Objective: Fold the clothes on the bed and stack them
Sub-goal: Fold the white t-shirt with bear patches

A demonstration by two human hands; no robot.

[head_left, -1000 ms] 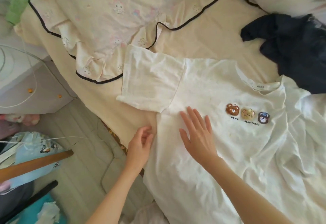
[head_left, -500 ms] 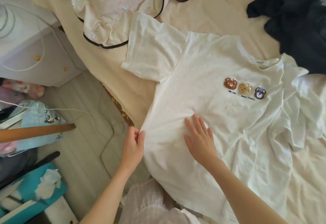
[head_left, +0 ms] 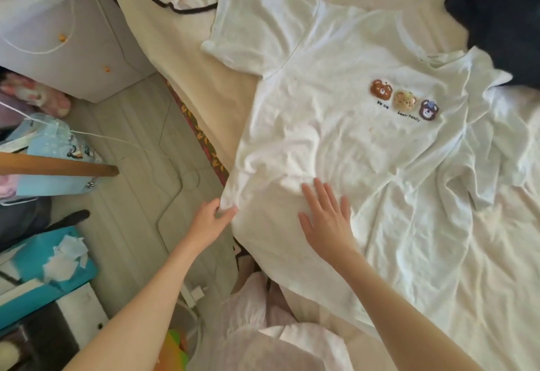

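Your left hand [head_left: 211, 220] pinches the side edge of the white T-shirt [head_left: 336, 125], spread front-up across the bed [head_left: 187, 57] at frame centre; your right hand [head_left: 327, 220] lies flat, fingers straight, on it. Pull the edge taut and smooth wrinkles before folding. The dark garment [head_left: 496, 13], upper right, touches its shoulder.

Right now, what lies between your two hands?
Only white T-shirt fabric, head view: left hand pinches its edge, right hand rests flat on it.
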